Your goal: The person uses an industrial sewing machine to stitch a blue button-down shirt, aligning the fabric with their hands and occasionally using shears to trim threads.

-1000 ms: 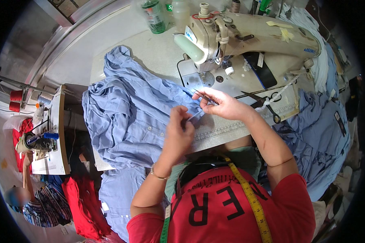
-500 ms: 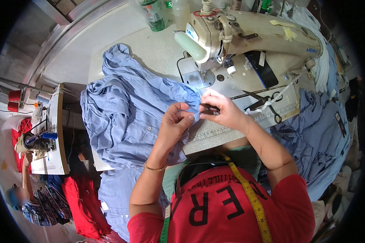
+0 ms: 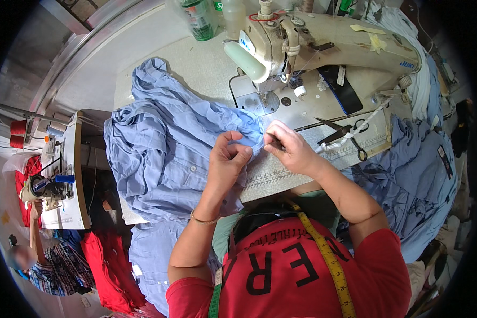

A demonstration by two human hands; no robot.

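The blue shirt (image 3: 169,153) lies crumpled across the left half of the sewing table (image 3: 196,58), its near edge hanging over the table's front, and one corner of it is drawn up to the middle, just near of the sewing machine's needle. The left hand (image 3: 229,159) has its fingers curled together, pinching that corner of cloth. The right hand (image 3: 291,151) sits just to the right, almost touching the left, its thumb and fingers closed on the same bit of fabric; something thin and dark shows between them, too small to tell what. Both hands rest over a ruler strip (image 3: 281,172) along the table's front edge. The cream sewing machine (image 3: 323,42) stands at the far right. Scissors (image 3: 342,132) lie to the right of the right hand, near it but apart. A green bottle (image 3: 199,18) stands at the far edge. More blue cloth (image 3: 413,175) is heaped at the right. A yellow tape measure (image 3: 328,259) hangs over the person's red top.
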